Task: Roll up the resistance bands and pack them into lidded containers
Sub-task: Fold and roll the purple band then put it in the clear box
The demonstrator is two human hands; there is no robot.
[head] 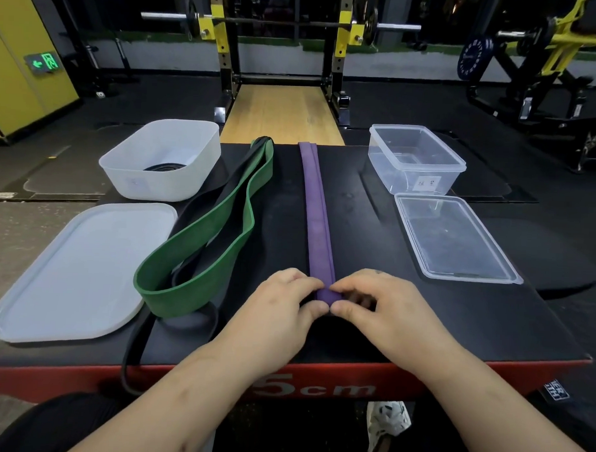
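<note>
A purple resistance band (315,213) lies flat and straight down the middle of the black platform (374,235). My left hand (280,309) and my right hand (375,303) both pinch its near end, thumbs and fingertips curled round a small fold. A green band (222,236) lies in a loose loop to the left, over a black band (203,202) that trails off the front edge. A frosted white container (163,160) at the back left holds a rolled black band (165,167). Its lid (82,269) lies in front of it.
A clear container (415,159) stands open at the back right with its clear lid (455,238) lying in front. The platform's red front edge (318,385) is near my body. Gym racks and machines stand on the floor beyond.
</note>
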